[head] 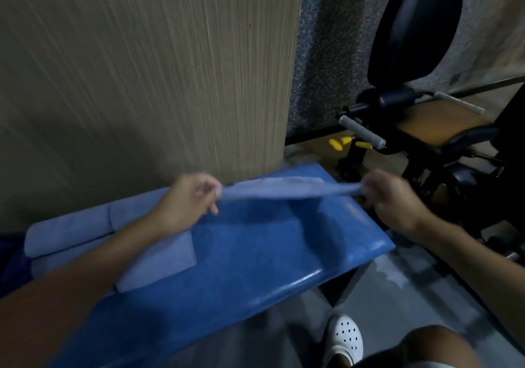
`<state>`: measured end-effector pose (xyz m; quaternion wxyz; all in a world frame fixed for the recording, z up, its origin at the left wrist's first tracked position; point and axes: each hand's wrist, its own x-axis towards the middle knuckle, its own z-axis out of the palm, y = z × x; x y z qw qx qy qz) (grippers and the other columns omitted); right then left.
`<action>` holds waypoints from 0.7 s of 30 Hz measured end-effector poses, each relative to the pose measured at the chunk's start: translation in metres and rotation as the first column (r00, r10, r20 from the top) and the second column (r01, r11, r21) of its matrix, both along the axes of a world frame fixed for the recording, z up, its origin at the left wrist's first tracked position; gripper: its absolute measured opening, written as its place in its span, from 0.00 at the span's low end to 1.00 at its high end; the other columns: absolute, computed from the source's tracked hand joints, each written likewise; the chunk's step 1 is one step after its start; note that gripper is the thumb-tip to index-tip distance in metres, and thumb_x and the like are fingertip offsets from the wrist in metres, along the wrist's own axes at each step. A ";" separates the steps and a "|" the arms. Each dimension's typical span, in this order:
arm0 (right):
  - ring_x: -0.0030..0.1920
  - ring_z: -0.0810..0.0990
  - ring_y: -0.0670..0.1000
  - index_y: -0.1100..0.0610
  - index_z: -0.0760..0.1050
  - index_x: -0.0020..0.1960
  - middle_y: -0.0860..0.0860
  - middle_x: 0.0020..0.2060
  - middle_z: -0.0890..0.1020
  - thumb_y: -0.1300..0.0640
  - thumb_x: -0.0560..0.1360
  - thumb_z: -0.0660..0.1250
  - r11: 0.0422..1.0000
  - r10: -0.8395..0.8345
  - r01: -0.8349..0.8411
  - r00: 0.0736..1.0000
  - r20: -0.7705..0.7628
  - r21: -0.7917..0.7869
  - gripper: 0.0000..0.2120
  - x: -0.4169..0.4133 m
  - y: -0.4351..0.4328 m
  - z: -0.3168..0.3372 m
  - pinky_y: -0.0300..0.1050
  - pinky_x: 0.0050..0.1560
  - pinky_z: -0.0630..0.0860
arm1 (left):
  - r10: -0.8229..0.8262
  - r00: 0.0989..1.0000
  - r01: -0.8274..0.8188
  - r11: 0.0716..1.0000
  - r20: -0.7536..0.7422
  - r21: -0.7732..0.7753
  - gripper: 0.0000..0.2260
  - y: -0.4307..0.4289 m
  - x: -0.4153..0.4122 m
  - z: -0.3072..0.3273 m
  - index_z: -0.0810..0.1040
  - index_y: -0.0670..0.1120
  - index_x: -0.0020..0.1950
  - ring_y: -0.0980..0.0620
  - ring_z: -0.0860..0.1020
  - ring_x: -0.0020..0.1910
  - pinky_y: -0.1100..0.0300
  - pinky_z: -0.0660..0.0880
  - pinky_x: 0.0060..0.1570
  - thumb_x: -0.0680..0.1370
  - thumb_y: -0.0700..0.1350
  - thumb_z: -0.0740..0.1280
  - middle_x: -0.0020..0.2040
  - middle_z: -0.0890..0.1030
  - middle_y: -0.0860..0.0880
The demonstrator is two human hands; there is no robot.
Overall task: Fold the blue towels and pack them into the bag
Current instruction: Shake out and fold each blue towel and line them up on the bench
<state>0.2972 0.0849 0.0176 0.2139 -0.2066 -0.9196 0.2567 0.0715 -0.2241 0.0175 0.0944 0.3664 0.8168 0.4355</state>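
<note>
A light blue towel [287, 190] is stretched flat in the air above the blue bench [255, 256]. My left hand [190, 198] pinches its left end and my right hand [393, 197] grips its right end. Folded light blue towels lie on the left part of the bench: one [68, 232] far left and another [162, 262] partly under my left forearm. No bag is in view.
A tall cardboard sheet [142, 69] stands right behind the bench. A black exercise machine [412, 129] with grey-padded bars stands to the right. My white perforated shoe [345, 338] is on the grey floor below the bench's front edge.
</note>
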 end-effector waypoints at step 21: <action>0.48 0.80 0.53 0.53 0.80 0.48 0.50 0.44 0.83 0.53 0.78 0.64 0.983 0.066 -0.021 0.967 0.245 -0.181 0.07 -0.030 -0.025 -0.111 0.49 0.52 0.74 | -0.136 0.985 0.074 0.893 -0.109 -0.443 0.10 0.043 -0.004 -0.109 0.79 0.46 0.57 0.50 0.78 0.57 0.54 0.73 0.60 0.77 0.43 0.64 0.57 0.79 0.49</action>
